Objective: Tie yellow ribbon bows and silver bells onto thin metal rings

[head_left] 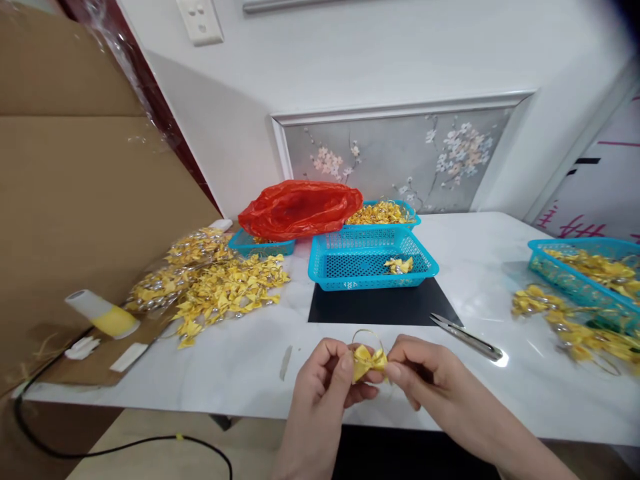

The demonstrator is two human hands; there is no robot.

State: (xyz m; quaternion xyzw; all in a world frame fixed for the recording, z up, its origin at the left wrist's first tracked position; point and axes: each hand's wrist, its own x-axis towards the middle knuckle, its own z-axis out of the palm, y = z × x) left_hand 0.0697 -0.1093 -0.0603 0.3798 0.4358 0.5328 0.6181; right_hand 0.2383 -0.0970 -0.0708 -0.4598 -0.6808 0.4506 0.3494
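Note:
My left hand (323,380) and my right hand (425,373) pinch the two sides of a small yellow ribbon bow (369,361) with a thin gold loop rising above it. Both hands hover over the front edge of the white marble table (240,363). Behind them lies a black mat (383,305). On the mat stands a blue plastic basket (370,259) holding one or two yellow bows (399,265).
Scissors (467,337) lie right of my hands. A heap of yellow bows (220,283) sits left, with a glue tube (103,313) on cardboard. A red plastic bag (300,208) covers a rear basket; more bows fill the basket (585,270) at right.

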